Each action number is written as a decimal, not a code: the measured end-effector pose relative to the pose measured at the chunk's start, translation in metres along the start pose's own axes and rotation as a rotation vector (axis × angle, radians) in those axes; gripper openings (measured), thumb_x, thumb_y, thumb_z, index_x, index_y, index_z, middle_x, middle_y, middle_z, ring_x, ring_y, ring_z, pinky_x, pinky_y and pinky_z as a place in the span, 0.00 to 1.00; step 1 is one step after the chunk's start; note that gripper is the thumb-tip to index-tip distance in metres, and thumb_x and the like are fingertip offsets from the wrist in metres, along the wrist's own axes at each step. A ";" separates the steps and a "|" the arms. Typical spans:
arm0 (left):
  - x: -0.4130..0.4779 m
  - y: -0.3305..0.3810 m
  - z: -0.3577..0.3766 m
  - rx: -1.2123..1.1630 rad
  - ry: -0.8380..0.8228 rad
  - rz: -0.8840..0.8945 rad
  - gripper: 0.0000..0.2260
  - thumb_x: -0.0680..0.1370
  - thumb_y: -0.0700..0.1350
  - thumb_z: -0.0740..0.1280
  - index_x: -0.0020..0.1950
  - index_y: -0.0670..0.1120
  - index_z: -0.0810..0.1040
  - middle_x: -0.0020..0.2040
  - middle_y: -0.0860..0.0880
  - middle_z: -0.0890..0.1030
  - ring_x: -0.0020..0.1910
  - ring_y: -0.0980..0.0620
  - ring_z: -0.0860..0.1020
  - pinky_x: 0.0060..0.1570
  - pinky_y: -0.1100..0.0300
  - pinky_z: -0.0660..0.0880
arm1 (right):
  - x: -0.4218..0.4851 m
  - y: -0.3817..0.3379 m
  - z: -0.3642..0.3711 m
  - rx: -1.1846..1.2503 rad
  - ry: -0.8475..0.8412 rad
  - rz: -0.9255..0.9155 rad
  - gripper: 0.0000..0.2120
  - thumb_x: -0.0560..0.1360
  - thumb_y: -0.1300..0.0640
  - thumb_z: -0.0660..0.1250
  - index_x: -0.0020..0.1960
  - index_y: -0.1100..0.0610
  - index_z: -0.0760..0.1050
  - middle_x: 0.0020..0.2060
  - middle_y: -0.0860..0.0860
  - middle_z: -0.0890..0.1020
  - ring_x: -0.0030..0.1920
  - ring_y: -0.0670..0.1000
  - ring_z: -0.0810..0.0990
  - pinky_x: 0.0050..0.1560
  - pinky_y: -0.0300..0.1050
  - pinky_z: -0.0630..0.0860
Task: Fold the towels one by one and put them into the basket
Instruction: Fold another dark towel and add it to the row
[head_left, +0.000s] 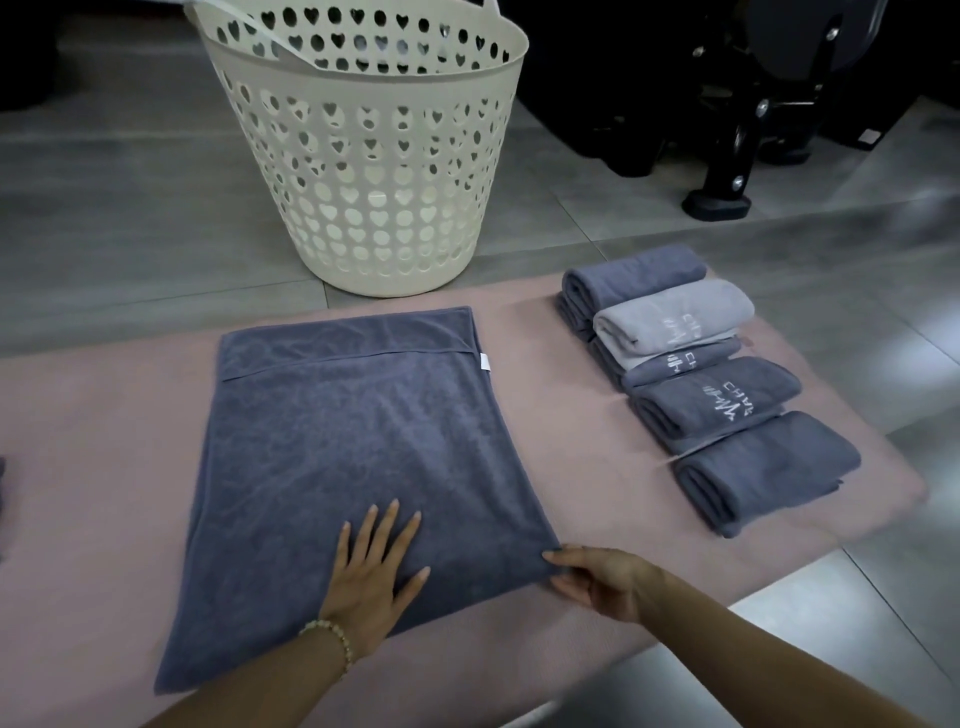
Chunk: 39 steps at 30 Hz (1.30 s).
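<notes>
Currently the person is working on a slate-blue towel (353, 441) that is lying already doubled, near the middle of the frame, on a pink mat (104, 441), its top hem sitting a little short of the layer under it. The left hand (371, 571) is lying flat on the towel's lower middle, fingers straight and spread and gripping nothing, probably weighing the cloth down so it is not sliding. The right hand (602, 582) is pinching the towel's lower right corner between thumb and fingers, apparently readying it for the next fold. A row of folded towels (711, 384) is waiting at the right of the frame, overlapping one another like shingles, one of them light grey (675, 312); none looks to be in the basket (363, 156) yet, which is standing at upper centre just beyond the mat, within easy reach for dropping them in. White stitching (727, 402) on three folded towels is showing a script mark and the letters "CHA", the rest being hidden. A small white tag (484, 362) on the spread towel's right edge is too small to read.
</notes>
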<state>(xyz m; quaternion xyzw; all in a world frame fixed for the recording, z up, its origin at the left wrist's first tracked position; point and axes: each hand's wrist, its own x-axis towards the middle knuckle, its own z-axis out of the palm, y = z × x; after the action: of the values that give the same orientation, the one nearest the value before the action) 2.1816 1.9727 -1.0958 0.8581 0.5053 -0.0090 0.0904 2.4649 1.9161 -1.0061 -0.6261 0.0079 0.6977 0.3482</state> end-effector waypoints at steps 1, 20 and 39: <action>0.000 -0.001 0.000 -0.002 -0.004 0.011 0.28 0.80 0.63 0.41 0.78 0.53 0.49 0.78 0.49 0.53 0.77 0.48 0.46 0.70 0.46 0.48 | -0.002 -0.003 0.002 -0.012 -0.017 0.022 0.02 0.72 0.68 0.69 0.45 0.67 0.78 0.36 0.58 0.84 0.33 0.52 0.84 0.35 0.41 0.82; -0.005 -0.003 -0.007 -0.013 -0.069 0.023 0.28 0.81 0.63 0.42 0.78 0.53 0.48 0.72 0.48 0.68 0.71 0.47 0.61 0.70 0.49 0.47 | 0.005 -0.023 0.011 -0.507 0.098 -0.130 0.04 0.75 0.59 0.68 0.45 0.61 0.77 0.43 0.55 0.82 0.41 0.50 0.80 0.37 0.37 0.78; -0.058 -0.068 -0.012 -0.116 -0.101 0.271 0.20 0.82 0.58 0.43 0.74 0.61 0.59 0.75 0.61 0.59 0.73 0.54 0.61 0.71 0.57 0.52 | 0.048 0.034 0.062 -1.680 -0.224 -1.000 0.37 0.63 0.22 0.53 0.64 0.40 0.74 0.68 0.47 0.68 0.67 0.46 0.63 0.69 0.46 0.62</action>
<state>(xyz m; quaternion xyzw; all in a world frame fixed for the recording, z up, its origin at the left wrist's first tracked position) 2.0932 1.9567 -1.0877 0.9102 0.3794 -0.0106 0.1656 2.3951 1.9413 -1.0497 -0.5314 -0.7895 0.3041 0.0437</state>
